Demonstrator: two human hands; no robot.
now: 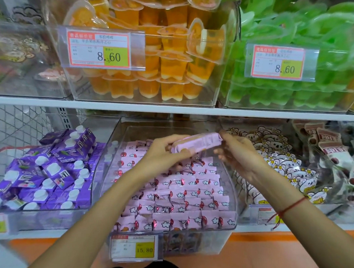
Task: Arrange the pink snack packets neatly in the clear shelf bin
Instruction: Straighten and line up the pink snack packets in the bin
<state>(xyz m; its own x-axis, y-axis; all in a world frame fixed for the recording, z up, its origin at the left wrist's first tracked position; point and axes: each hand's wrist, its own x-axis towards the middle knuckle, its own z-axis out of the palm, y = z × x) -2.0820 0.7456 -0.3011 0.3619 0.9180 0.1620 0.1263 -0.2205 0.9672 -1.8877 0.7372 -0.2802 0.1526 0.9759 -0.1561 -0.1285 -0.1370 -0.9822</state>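
Observation:
A clear shelf bin (230, 194) on the lower shelf holds several rows of pink snack packets (176, 198) printed with white flowers and red spots. Above its back half I hold a small stack of pink packets (196, 144) lying sideways. My left hand (164, 151) grips the stack's left end from below and behind. My right hand (237, 153) has its fingers at the stack's right end, thumb near the top corner. The rows under my hands are partly hidden.
Purple drink cartons (50, 172) fill the bin to the left; white koala-print packets (277, 161) fill the bin to the right. The white upper shelf edge (170, 109) runs close above, carrying bins of orange (157, 58) and green jelly cups (302, 68). A price tag (134, 247) hangs on the bin's front.

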